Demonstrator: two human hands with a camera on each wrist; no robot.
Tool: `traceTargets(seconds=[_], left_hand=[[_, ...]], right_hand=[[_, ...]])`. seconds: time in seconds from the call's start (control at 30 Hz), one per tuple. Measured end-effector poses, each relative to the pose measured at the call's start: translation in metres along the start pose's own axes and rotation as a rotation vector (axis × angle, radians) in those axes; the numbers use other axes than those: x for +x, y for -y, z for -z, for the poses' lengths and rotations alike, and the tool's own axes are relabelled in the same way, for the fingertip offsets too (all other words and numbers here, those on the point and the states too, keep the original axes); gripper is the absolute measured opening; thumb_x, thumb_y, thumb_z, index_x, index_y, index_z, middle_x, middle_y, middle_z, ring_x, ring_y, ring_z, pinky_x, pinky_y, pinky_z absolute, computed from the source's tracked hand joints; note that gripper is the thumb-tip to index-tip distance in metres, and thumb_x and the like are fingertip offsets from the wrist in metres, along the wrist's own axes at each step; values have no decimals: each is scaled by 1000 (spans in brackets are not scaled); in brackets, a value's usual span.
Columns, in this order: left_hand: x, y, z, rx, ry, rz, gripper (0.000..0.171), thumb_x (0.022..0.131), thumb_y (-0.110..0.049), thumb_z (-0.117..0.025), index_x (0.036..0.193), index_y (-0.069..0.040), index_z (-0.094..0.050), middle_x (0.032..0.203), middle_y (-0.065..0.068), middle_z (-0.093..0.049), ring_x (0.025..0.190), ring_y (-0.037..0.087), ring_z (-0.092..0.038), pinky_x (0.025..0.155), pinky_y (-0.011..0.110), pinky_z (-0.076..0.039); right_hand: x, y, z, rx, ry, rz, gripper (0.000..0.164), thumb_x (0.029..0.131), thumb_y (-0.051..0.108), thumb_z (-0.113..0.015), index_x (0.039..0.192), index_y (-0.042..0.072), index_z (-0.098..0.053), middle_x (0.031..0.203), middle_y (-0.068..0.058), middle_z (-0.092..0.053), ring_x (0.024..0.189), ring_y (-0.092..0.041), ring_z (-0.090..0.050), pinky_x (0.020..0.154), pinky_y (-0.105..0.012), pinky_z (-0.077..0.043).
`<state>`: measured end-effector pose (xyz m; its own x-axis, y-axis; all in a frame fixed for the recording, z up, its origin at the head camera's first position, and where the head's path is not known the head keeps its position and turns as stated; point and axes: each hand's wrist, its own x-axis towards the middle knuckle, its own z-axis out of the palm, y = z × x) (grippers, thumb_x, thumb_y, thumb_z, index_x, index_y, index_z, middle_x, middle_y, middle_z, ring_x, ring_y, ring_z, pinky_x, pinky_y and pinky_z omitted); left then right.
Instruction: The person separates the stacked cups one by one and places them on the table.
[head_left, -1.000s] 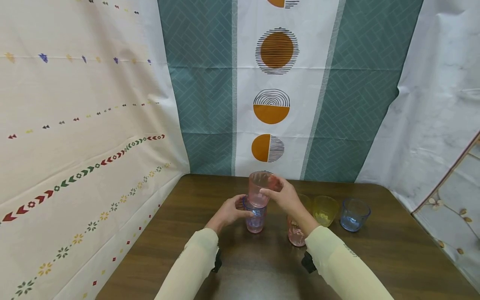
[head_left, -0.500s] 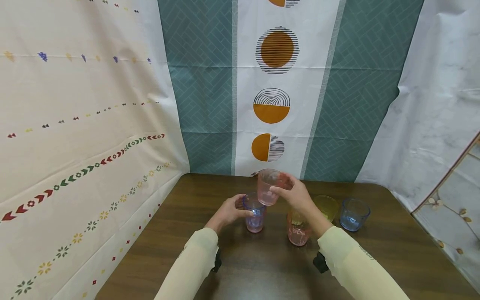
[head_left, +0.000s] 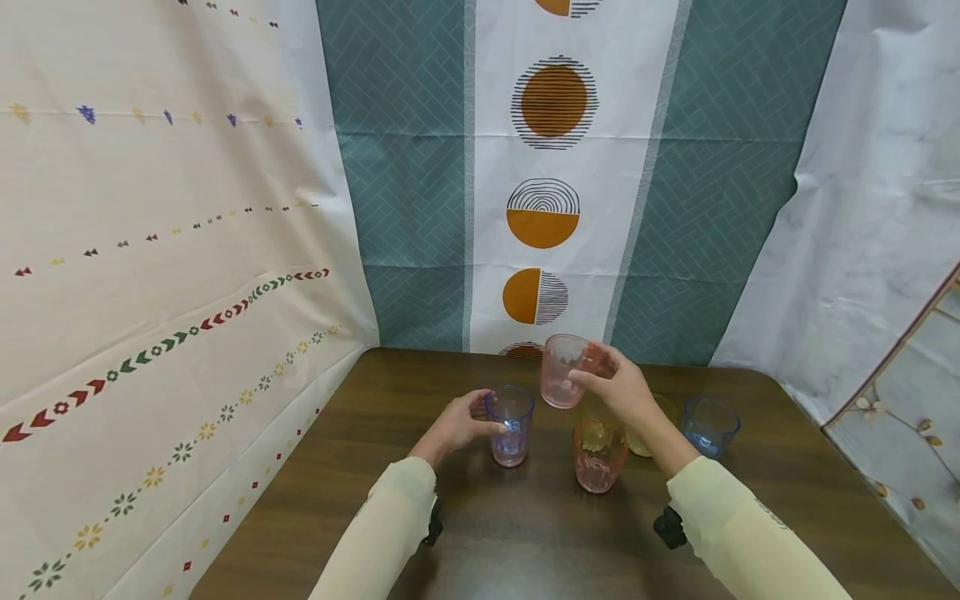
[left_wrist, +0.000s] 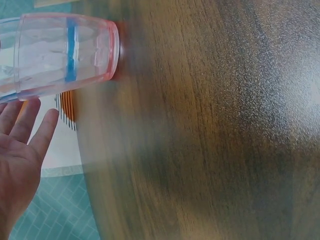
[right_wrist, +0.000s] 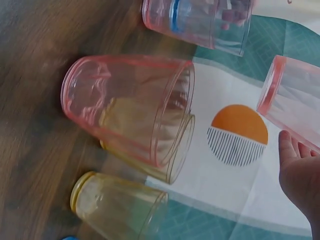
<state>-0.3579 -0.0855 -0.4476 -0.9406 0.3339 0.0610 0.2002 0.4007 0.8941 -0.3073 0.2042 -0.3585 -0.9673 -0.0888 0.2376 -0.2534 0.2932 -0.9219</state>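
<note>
My left hand [head_left: 460, 429] grips the left side of a stack near its top, thumb in front. The stack is a blue glass [head_left: 510, 407] nested in a pink glass [left_wrist: 95, 50], upright on the table. My right hand [head_left: 621, 390] holds another pink glass [head_left: 559, 373] up off the table, tilted a little, to the right of the stack. In the right wrist view the fingers [right_wrist: 286, 145] lie along that glass's side. Below the right hand stands a further pink glass [head_left: 596, 475], with a yellow glass [right_wrist: 182, 147] directly behind it.
A second yellow glass [right_wrist: 125, 205] stands to the right, partly hidden by the right forearm in the head view. Beyond it is a blue glass [head_left: 711, 423]. The brown wooden table [head_left: 517, 533] ends at a patterned cloth backdrop [head_left: 405, 208], with more cloth on both sides.
My right hand has carried its pink glass from above the left stack up and to the right. The left hand has stayed at the stack.
</note>
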Motion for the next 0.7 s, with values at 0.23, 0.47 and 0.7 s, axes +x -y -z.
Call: traceTargets(seconds=[0.23,0.47,0.7], left_hand=[[0,1,0,12,6,21,82,81,-34,-83,147,-8,-44,143,10,-54,133,33,-48,108,49,-41],[0,2,1,3,14,0,83,80,-34,-84,147,-6,-43,143,11,-54,133,33,-48,107,49,-41],[2,5,1,6,16,3,82,81,-35,-83,147,-7,-43,143,10,-54,133,33,-47,108,50,-40]], right_hand=[[-7,-3,19,11,-14,9,77,93,30,-72,154,5,-31,147,-18,-45,135,-32,-45,97,-22,-46],[-18,-8,42,-3,-10,7,79,94,33,-71,155,6,-28,151,-16,-42,139,-32,-40,98,-19,-45],[-37,-19,69,-71,-17,5,79,96,34,-67,156,6,-24,152,-16,-40,138,-30,-41,95,-13,-43]])
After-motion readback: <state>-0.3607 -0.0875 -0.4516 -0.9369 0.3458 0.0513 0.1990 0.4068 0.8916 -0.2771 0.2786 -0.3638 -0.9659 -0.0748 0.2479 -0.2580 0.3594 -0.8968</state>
